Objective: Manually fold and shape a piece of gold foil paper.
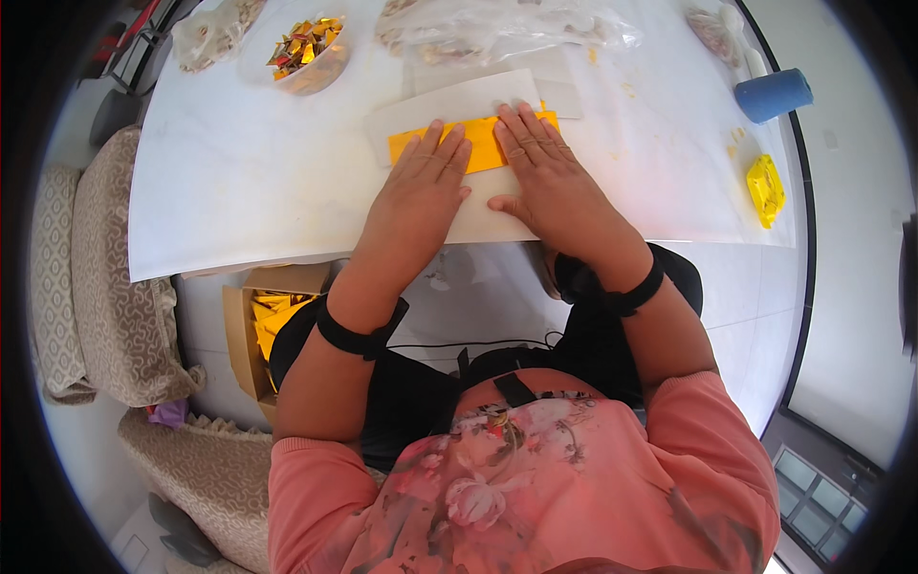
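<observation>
A flat strip of yellow-orange paper lies on the table, partly over white sheets. My left hand rests palm down on its left part, fingers slightly spread. On its right part my right hand lies flat too, with the thumb held out to the side. The palms hide parts of the strip, and nothing is gripped in either hand. Beyond the sheets lies a clear plastic bag with pale brownish contents.
Left of the sheets stands a clear bowl of folded gold pieces. A blue roll and a yellow packet lie at the right. Below the table's left edge, a cardboard box holds yellow folded pieces. Patterned covered seats stand left.
</observation>
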